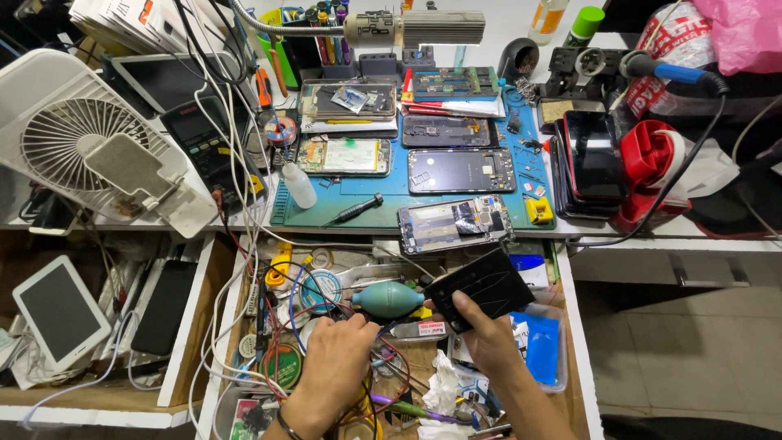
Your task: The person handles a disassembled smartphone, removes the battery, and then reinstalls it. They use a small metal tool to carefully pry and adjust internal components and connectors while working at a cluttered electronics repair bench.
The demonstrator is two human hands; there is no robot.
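The right hand (pixel 487 336) is clamped on a black case (pixel 481 287), thumb on its near edge, lifting it over the open drawer (pixel 577 342). The left hand (pixel 336 363) is down among the tangled wires (pixel 285 326), fingers curled together; I cannot tell whether they pinch anything. Just ahead of the left hand, between the 2 hands, lies a teal blower (pixel 388 299). Just right of the right hand sits a clear box (pixel 556 358). Beyond both hands, on the blue mat (pixel 383 191), lie an opened phone (pixel 454 223) and a screwdriver (pixel 353 209). Well left of the left hand stands a white fan (pixel 90 143).
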